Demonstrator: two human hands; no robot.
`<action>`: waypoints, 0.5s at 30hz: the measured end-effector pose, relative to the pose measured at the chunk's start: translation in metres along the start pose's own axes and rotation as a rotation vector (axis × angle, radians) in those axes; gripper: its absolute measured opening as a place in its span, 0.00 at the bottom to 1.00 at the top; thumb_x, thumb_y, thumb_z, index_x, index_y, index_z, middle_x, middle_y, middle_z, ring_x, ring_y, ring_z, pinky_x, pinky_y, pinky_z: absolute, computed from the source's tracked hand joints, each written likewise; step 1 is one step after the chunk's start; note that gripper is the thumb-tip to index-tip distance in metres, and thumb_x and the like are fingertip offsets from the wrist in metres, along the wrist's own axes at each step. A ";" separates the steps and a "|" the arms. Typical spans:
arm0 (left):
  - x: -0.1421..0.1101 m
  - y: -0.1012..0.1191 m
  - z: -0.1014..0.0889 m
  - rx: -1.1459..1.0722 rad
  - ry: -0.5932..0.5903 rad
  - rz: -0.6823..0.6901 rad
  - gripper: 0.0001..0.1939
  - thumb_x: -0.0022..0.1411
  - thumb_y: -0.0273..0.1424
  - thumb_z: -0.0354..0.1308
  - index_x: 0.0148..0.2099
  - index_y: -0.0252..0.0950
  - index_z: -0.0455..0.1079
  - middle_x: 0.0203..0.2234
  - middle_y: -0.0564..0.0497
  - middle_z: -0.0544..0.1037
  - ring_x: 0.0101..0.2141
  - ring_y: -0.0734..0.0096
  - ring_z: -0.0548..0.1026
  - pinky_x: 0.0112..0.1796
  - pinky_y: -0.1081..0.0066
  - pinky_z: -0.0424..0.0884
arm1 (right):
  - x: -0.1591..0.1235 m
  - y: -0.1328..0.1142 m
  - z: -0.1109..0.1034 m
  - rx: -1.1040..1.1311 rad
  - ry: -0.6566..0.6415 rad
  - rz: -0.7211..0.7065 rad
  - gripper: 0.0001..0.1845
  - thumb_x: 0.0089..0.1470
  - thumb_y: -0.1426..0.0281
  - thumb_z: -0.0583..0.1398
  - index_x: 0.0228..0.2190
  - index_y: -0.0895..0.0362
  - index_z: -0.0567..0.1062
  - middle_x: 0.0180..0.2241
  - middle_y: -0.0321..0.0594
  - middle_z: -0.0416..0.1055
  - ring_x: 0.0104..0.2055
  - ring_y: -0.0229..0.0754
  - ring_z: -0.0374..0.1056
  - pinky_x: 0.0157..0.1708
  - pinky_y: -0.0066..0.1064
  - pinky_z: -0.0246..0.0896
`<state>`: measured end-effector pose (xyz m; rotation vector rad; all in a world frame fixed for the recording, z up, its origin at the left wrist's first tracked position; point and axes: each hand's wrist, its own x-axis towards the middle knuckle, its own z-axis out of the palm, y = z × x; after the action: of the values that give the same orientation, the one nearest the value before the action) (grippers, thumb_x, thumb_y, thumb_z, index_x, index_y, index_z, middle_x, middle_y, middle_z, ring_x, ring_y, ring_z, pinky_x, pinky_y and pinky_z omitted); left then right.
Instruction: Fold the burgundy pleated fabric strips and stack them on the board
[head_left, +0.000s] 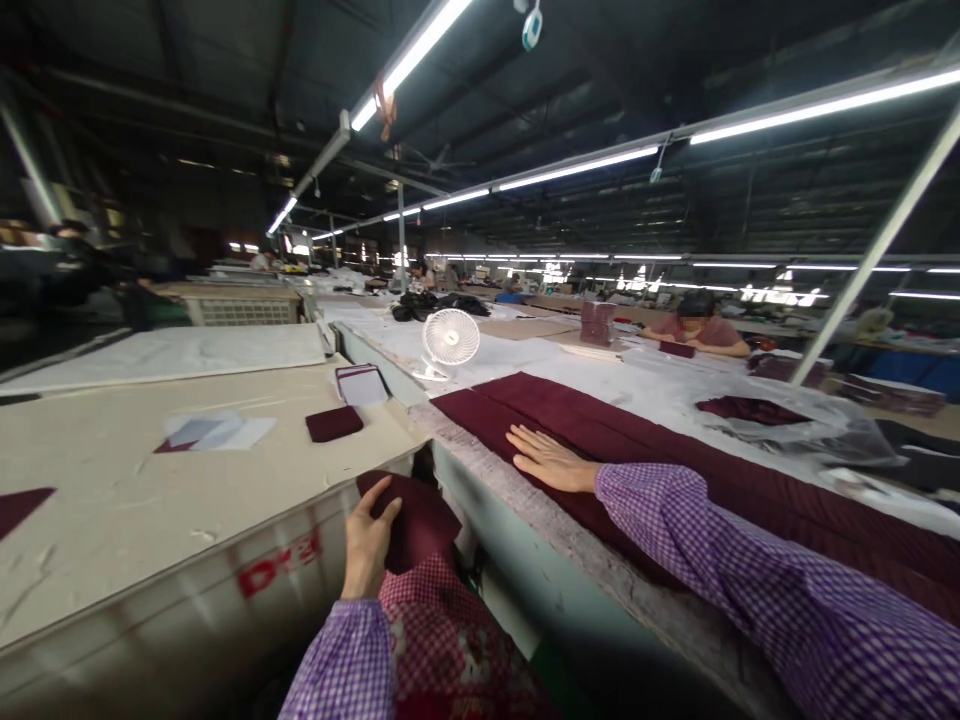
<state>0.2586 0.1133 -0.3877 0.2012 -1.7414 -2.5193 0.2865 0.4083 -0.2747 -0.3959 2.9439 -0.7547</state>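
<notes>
In the head view, my left hand (369, 532) grips a maroon fabric piece (421, 522) by its edge, thumb and fingers closed on it, in front of my checked apron. My right hand (551, 460) lies flat with fingers stretched out on a long layered spread of maroon fabric (600, 425) on the white-topped table (517, 360). To the left, a small stack of maroon pieces (334, 424) rests on the beige board (262, 400). Beyond it are white and grey sheets (362, 384) with a dark edge.
A small white fan (450, 338) stands on the table behind the fabric. Pale papers (221, 432) lie on the beige board over a white bin (172, 600). A clear plastic bag (817, 420) with maroon cloth sits at right. Another person (697, 325) works across the table.
</notes>
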 end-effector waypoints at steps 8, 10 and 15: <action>-0.074 0.084 0.020 0.010 -0.206 0.347 0.21 0.53 0.35 0.62 0.51 0.47 0.70 0.52 0.55 0.73 0.53 0.67 0.68 0.53 0.70 0.63 | -0.019 -0.053 -0.010 0.551 -0.035 -0.073 0.40 0.58 0.44 0.38 0.63 0.53 0.43 0.61 0.50 0.54 0.60 0.50 0.55 0.58 0.51 0.52; -0.085 0.085 0.027 0.082 -0.244 0.429 0.20 0.54 0.35 0.61 0.51 0.49 0.70 0.52 0.56 0.73 0.53 0.67 0.68 0.54 0.69 0.62 | -0.029 -0.077 -0.005 0.677 -0.086 -0.129 0.43 0.56 0.42 0.30 0.63 0.54 0.44 0.56 0.51 0.63 0.51 0.51 0.68 0.49 0.50 0.64; -0.100 0.075 0.047 0.306 -0.196 0.653 0.16 0.58 0.34 0.57 0.50 0.49 0.71 0.48 0.56 0.76 0.50 0.69 0.71 0.53 0.69 0.63 | -0.058 -0.120 0.001 1.031 0.024 -0.279 0.36 0.58 0.46 0.47 0.62 0.49 0.47 0.58 0.46 0.61 0.55 0.47 0.63 0.53 0.45 0.60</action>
<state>0.3499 0.1432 -0.2944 -0.5313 -1.8552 -1.8520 0.3695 0.3220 -0.2174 -0.6600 2.0934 -2.0978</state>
